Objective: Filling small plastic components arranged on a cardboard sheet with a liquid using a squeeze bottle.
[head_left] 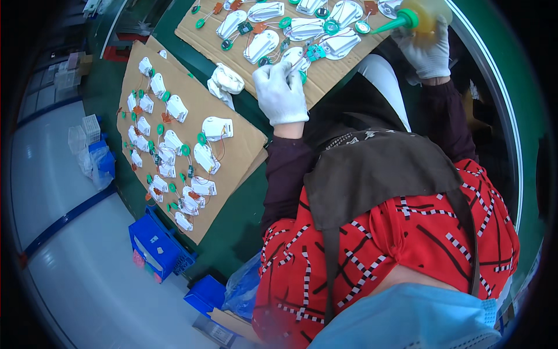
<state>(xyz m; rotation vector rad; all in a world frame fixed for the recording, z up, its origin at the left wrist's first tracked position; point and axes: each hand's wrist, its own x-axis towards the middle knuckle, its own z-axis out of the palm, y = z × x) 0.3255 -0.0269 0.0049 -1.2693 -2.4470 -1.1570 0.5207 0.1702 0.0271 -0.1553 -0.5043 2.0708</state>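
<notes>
Green counter point(244, 227) carries cardboard point(325, 72); left hand point(281, 92) pinches a white shell point(295, 57), right hand point(428, 49) grips a glue bottle point(419, 16) beside it, so a squeeze might smear wires.

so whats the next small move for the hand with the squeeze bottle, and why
Probably bring the squeeze bottle in the right hand left and down, so that its green nozzle reaches the white housing that the left hand steadies on the cardboard sheet. The nozzle tip now sits apart from that piece, to its right.

Matt brown cardboard sheet point(192, 110) bears glossy white plastic housings point(217, 128).
</notes>
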